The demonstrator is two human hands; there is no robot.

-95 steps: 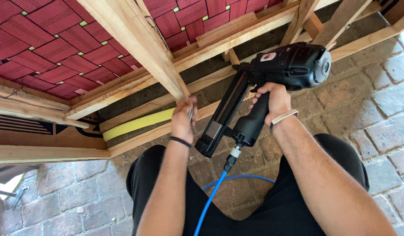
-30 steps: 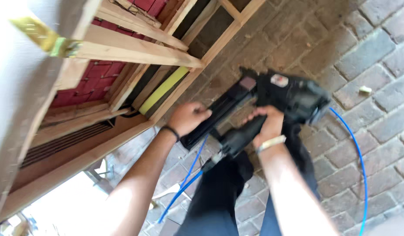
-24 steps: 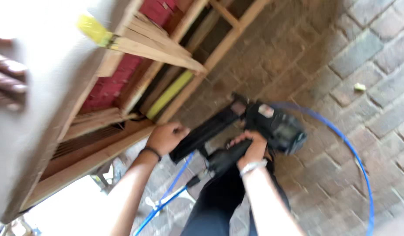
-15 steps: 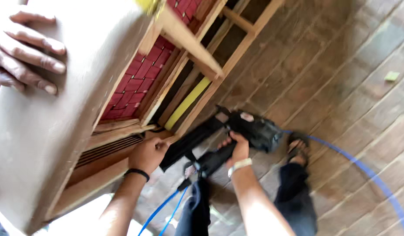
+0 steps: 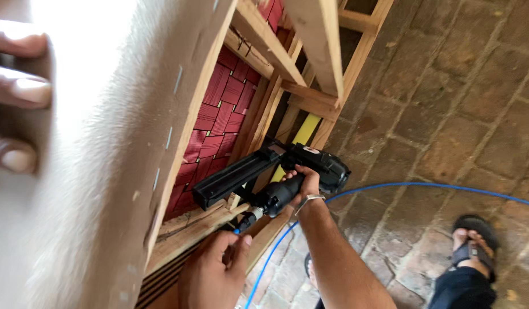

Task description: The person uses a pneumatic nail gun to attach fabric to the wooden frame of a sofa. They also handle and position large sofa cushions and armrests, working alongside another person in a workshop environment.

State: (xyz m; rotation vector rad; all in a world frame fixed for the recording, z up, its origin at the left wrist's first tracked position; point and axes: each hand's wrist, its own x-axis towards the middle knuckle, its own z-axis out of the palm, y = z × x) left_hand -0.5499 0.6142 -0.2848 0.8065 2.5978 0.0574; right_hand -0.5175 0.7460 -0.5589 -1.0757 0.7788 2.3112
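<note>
While the right hand (image 5: 301, 183) grips the black nail gun (image 5: 270, 171) against the wooden frame (image 5: 310, 103), the left hand (image 5: 213, 274) braces the lower rail, loosely curled; firing likely needs a squared, steady nose.

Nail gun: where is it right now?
In the head view, the black nail gun sits centre frame, gripped by the right hand, against the wooden frame, just right of the red webbing.

A floor of brown bricks (image 5: 447, 86) lies below. Red woven straps (image 5: 216, 123) show inside the wood, and a yellow strip (image 5: 306, 129) sits near them. Another person's fingers (image 5: 15, 91) press a pale board (image 5: 104, 143).
</note>
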